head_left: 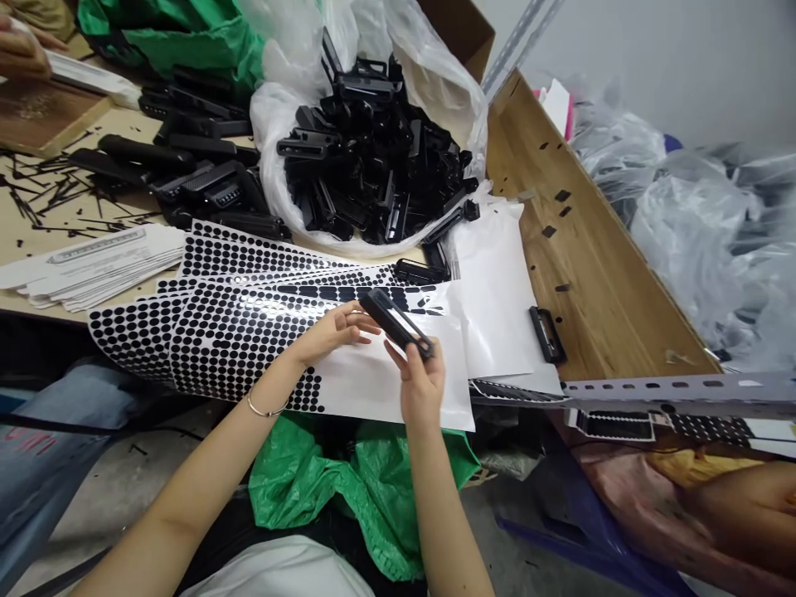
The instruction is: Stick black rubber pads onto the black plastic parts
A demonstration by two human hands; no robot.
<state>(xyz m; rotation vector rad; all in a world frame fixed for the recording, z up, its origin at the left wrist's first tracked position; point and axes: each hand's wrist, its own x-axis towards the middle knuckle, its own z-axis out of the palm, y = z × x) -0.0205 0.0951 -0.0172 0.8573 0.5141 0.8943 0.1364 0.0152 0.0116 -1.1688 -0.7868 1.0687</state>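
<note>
My right hand (pixel 421 383) grips a flat black plastic part (pixel 395 322) by its lower end, holding it tilted above the sticker sheets. My left hand (pixel 339 328) reaches in from the left, its fingertips pinched at the part's upper end; whether they hold a sticker is too small to see. Beneath both hands lie white sheets (pixel 249 323) covered with black round stickers, partly peeled bare near my hands. A bracelet circles my left wrist.
A clear plastic bag (pixel 373 157) full of black plastic parts stands behind the sheets. More black parts (pixel 199 174) lie at left, beside a stack of printed cards (pixel 93 265). Another person's hand (pixel 21 50) shows top left. A wooden side board (pixel 584 257) rises right. Green bag below.
</note>
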